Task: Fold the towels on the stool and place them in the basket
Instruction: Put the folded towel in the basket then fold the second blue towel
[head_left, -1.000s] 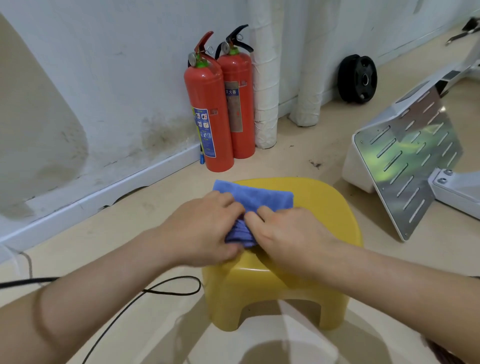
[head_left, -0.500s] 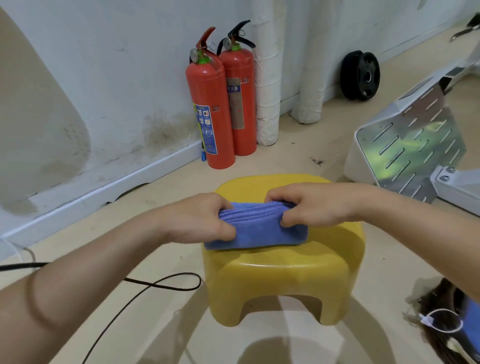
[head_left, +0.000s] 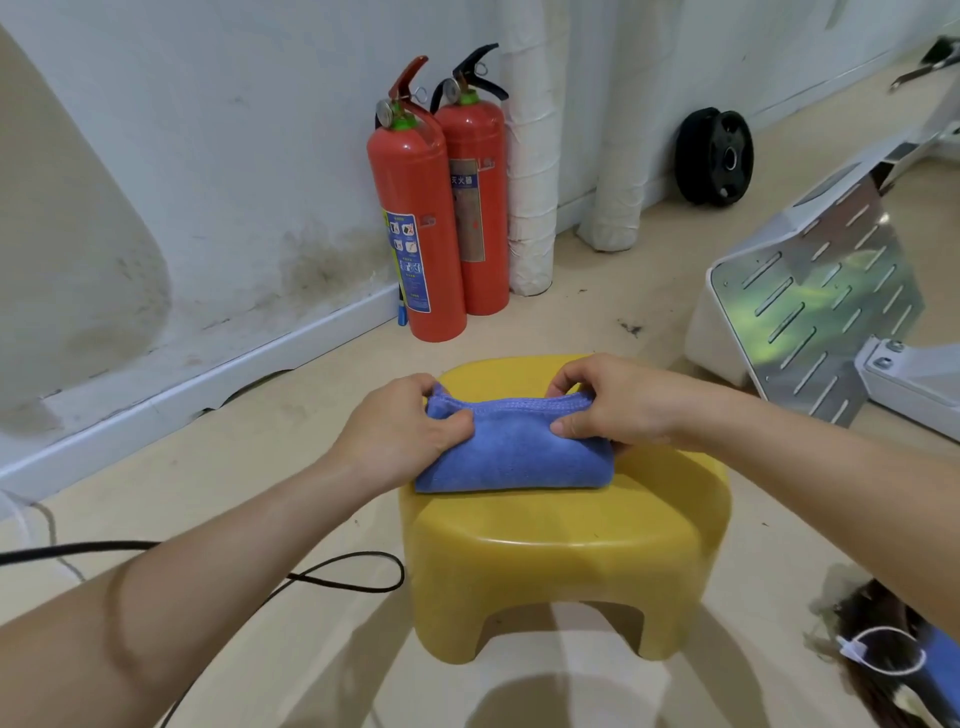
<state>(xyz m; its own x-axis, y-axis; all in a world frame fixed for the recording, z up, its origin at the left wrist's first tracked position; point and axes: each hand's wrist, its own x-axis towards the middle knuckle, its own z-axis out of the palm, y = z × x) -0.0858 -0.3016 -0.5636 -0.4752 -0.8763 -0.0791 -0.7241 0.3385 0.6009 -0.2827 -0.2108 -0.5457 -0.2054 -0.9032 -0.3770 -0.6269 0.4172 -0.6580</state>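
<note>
A blue towel (head_left: 511, 457), folded into a thick rectangle, lies on top of the yellow plastic stool (head_left: 566, 566). My left hand (head_left: 400, 434) pinches its far left corner, thumb on the near side. My right hand (head_left: 610, 400) pinches the far right corner the same way. The stitched far edge of the towel is raised between the two hands. At the lower right edge a dark woven basket (head_left: 872, 654) shows in part, with something blue inside it.
Two red fire extinguishers (head_left: 415, 223) stand against the white wall behind the stool. A black cable (head_left: 332, 574) loops on the floor at the left. A slotted metal plate on a white base (head_left: 815, 306) sits to the right, a black weight plate (head_left: 714, 156) behind.
My hands moved from the towel's near middle out to its two far corners, and the towel went from a flat layer to a thicker fold. The view shifted, bringing the basket in.
</note>
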